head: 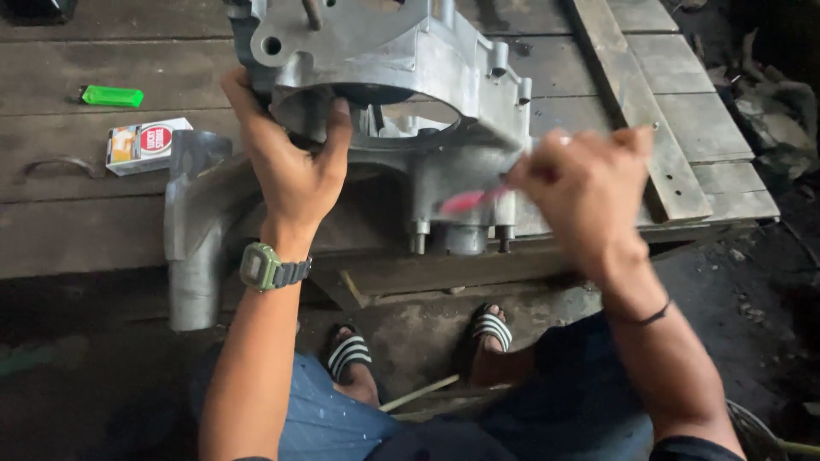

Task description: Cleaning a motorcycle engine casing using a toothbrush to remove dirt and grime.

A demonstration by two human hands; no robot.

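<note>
A large grey cast-metal engine casing (444, 77) stands on a dark wooden bench (102, 222), overhanging its front edge. My left hand (286, 158), with a green wristwatch, grips the rim of the casing's round opening on the left side. My right hand (585, 183) holds a small red-handled tool (468, 201), blurred by motion, with its tip against the casing's lower front face. A second grey metal part (195, 230) with a tubular end leans at the bench edge, left of my left arm.
A green lighter (112, 96) and a small white and red carton (145, 145) lie on the bench at the left. Lighter wooden planks (675, 111) sit at the right. My feet in striped sandals (491, 329) rest on the dirty floor below.
</note>
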